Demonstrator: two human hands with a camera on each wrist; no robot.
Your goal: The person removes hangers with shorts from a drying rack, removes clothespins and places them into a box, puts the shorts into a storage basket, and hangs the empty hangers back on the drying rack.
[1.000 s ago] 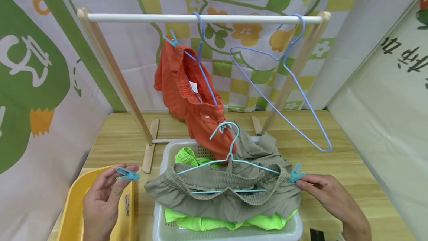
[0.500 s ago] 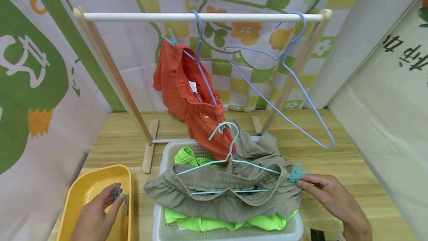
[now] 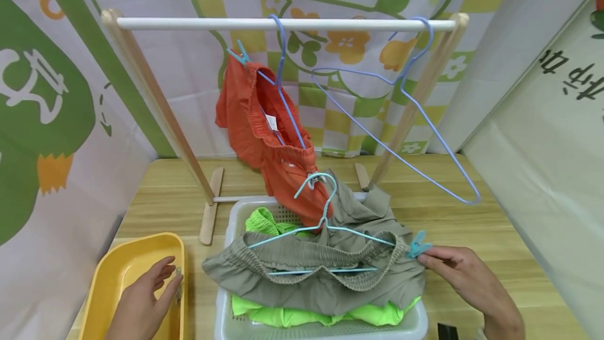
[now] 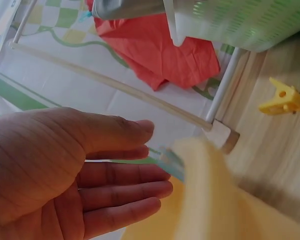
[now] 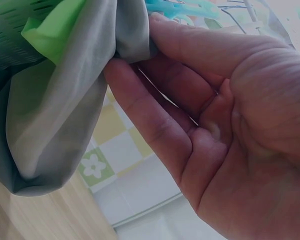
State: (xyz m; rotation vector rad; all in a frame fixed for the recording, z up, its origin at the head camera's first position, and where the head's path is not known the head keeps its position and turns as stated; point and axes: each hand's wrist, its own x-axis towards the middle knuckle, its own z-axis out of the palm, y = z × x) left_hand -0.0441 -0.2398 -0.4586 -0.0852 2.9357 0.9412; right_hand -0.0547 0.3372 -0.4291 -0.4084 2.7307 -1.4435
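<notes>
My left hand (image 3: 146,295) hangs over the yellow bin (image 3: 96,290) with its fingers extended and nothing between them. A teal clothespin (image 4: 170,162) shows blurred beside the fingertips in the left wrist view; whether it touches them I cannot tell. On the right, my right hand (image 3: 467,277) pinches at a teal clothespin (image 3: 418,245) on the waistband corner of grey-green shorts (image 3: 311,295). In the right wrist view the thumb and fingers also meet the cloth. A mint wire hanger (image 3: 325,214) sits inside that waistband.
The shorts lie over a pale basket (image 3: 415,324) with bright green clothing (image 3: 325,314). Behind stands a rack with a white rail (image 3: 198,24). Orange shorts (image 3: 264,135) and a bare blue hanger (image 3: 434,130) hang from it. A yellow clothespin (image 4: 284,97) lies on the table.
My left hand has moved down over the yellow bin and let go of its teal clothespin. The bare blue hanger has swung slightly. My right hand stays put.
</notes>
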